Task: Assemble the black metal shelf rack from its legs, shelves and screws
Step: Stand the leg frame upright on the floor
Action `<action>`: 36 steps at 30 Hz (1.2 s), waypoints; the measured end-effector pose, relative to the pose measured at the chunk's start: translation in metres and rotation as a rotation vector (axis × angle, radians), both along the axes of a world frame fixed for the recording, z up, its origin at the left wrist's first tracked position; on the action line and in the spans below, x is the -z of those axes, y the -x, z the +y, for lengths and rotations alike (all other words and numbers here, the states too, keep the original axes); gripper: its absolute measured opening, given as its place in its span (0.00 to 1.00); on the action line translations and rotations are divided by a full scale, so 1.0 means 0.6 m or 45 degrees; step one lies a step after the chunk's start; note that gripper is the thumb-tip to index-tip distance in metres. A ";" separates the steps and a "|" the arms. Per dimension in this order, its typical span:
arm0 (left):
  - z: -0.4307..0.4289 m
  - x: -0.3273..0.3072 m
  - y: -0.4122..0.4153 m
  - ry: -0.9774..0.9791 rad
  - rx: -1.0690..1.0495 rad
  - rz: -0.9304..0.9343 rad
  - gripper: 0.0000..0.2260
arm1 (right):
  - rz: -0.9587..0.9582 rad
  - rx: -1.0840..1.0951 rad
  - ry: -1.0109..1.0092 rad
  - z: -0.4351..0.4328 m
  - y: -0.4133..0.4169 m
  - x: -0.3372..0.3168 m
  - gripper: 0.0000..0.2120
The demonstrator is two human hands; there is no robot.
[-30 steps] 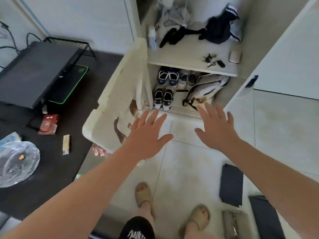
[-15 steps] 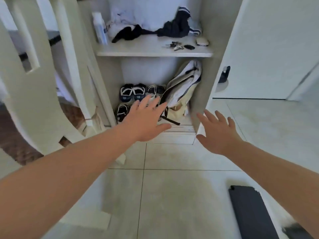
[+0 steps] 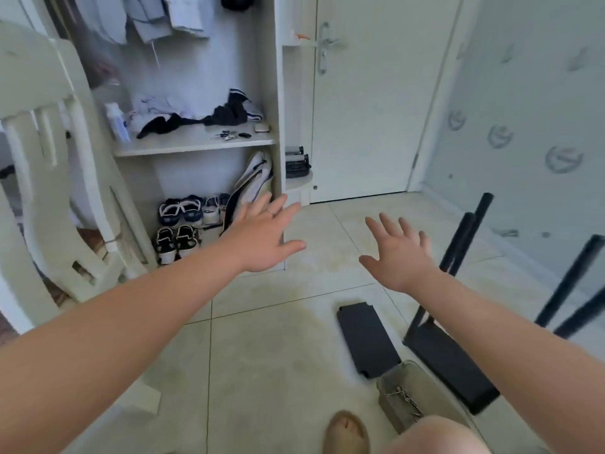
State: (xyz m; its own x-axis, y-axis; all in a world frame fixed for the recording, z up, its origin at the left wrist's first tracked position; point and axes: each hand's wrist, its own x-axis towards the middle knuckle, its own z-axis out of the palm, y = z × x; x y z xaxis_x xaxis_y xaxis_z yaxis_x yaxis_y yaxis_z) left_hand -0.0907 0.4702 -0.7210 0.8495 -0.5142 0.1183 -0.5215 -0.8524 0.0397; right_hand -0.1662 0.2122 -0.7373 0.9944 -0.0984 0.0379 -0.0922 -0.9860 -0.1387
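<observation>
both my hands are free, fingers spread, each grip apart and empty: left hand (image 3: 262, 239) near the wardrobe (image 3: 272, 126), right hand (image 3: 401, 257) above the parts. a loose black shelf (image 3: 368, 339) lies flat on the floor (image 3: 262, 355), just beside the tray (image 3: 435, 388) of screws (image 3: 402, 395), laid out for easy reach, i judge. further right, a second shelf (image 3: 448, 363) has legs (image 3: 465, 237) standing up from it.

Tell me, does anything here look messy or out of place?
Yes. Dark clothes lie crumpled on the cabinet shelf beside keys, and a black shelf panel lies loose on the floor beside the part-built rack.
</observation>
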 end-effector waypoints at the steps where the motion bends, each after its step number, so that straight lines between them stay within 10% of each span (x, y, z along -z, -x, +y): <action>1: -0.029 -0.004 0.009 -0.023 0.040 -0.013 0.36 | -0.012 0.027 -0.001 -0.025 0.021 -0.004 0.36; 18: -0.536 0.077 -0.074 -0.055 0.341 0.237 0.38 | -0.125 0.687 -0.143 -0.435 0.193 0.070 0.33; 26: -0.694 0.124 -0.166 0.408 0.205 0.635 0.43 | -0.274 0.874 -0.300 -0.521 0.188 0.131 0.37; 36: -0.752 0.181 -0.179 0.894 0.076 0.859 0.09 | -0.587 1.006 -0.699 -0.582 0.150 0.176 0.27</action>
State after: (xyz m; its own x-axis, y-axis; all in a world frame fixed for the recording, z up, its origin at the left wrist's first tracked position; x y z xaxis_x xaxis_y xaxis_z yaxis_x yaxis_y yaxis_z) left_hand 0.0165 0.0189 -0.8296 0.8260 -0.5569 -0.0871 -0.2447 -0.4934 0.8347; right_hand -0.2562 -0.1369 -0.8431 0.5420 -0.8271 0.1491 -0.5032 -0.4615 -0.7306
